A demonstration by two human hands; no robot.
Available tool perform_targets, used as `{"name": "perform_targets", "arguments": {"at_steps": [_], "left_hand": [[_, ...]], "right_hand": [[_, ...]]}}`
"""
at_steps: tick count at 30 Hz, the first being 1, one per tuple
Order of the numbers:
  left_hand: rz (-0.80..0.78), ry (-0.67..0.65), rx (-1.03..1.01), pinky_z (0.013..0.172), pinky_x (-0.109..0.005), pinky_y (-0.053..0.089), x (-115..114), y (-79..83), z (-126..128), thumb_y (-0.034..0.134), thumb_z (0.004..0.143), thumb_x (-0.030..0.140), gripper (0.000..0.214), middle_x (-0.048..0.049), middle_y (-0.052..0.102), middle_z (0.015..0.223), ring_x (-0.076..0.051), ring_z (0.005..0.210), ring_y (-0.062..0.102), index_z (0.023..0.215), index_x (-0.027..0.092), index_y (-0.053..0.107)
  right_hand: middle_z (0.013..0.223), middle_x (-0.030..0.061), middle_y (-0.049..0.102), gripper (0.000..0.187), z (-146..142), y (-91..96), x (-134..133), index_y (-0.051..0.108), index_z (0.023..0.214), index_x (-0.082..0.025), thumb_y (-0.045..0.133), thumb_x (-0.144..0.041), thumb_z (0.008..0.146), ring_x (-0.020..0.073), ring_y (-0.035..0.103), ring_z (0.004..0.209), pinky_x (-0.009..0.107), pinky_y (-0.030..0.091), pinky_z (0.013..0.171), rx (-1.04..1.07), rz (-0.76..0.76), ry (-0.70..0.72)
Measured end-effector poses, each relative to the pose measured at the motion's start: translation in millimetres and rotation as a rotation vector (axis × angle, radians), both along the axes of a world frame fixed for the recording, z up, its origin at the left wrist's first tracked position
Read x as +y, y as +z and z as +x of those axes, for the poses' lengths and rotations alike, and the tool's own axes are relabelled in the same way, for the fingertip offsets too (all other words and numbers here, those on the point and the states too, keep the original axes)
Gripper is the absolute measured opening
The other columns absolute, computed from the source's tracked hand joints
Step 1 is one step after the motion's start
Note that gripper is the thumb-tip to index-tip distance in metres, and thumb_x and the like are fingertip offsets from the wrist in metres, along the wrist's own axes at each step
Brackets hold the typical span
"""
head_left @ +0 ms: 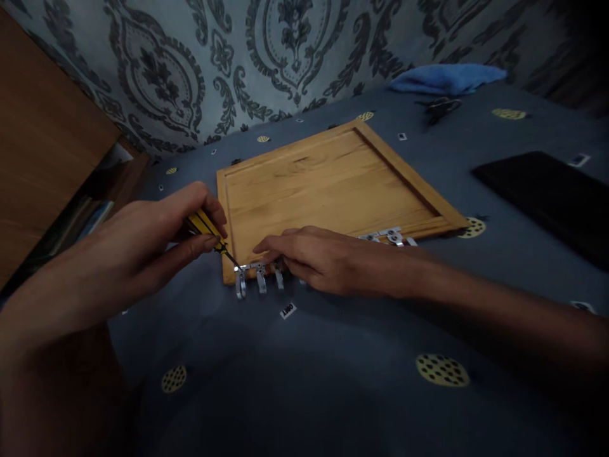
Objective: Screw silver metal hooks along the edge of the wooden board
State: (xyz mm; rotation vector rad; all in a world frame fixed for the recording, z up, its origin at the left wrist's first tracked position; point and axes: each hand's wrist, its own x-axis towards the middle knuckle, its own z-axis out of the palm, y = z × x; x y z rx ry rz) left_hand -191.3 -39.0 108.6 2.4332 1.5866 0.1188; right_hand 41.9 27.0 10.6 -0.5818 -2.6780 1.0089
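My left hand (pixel 185 228) is closed around the yellow and black handle of a screwdriver (pixel 203 223). Its thin shaft slants down to the left end of a silver metal hook rail (pixel 261 269). The rail lies along the near edge of a framed wooden panel (pixel 304 190), and several hooks hang over that edge. My right hand (pixel 323 260) lies across the rail and the panel's edge, fingers stretched to the left, and hides the rail's middle. More of the metal hooks (pixel 394 237) show beyond my right wrist.
All this rests on a dark blue patterned cloth (pixel 304 381). A black flat object (pixel 547 197) lies at the right. At the back are a blue cloth (pixel 447 79) and a small dark object (pixel 438 108). A wooden cabinet (pixel 52 120) stands at the left, beside the patterned wall (pixel 223 63).
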Motion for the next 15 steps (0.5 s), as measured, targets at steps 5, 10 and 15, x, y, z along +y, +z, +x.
{"name": "perform_targets", "arguments": {"at_steps": [5,10,15], "left_hand": [[-0.020,0.048,0.057,0.056,-0.021,0.041,-3,4.7,6,0.051,0.101,0.043,0.019,0.0054,0.069,0.088,-0.011,0.069,0.062,0.106,0.025,0.055],[-0.001,0.078,0.066,0.058,-0.020,0.041,-2,3.0,11,0.051,0.101,0.042,0.018,0.0063,0.067,0.083,-0.010,0.069,0.060,0.103,0.024,0.055],[-0.003,-0.064,-0.024,0.060,-0.016,0.042,1,0.0,6,0.052,0.101,0.030,0.008,0.0075,0.066,0.085,-0.007,0.067,0.058,0.103,0.024,0.056]], "right_hand": [[0.113,0.0120,0.075,0.032,0,-0.6,0,0.066,0.122,-0.016,0.047,-0.012,0.096,0.0251,0.068,0.109,0.034,0.051,0.089,0.020,-0.008,0.009],[0.107,0.0108,0.076,0.030,0,-2.0,1,0.067,0.118,-0.018,0.048,-0.011,0.095,0.0247,0.070,0.104,0.034,0.053,0.087,0.031,0.007,0.008],[0.113,0.0112,0.075,0.033,1,-3.4,0,0.066,0.122,-0.017,0.048,-0.011,0.096,0.0247,0.069,0.109,0.034,0.053,0.089,0.039,0.030,0.010]]}}
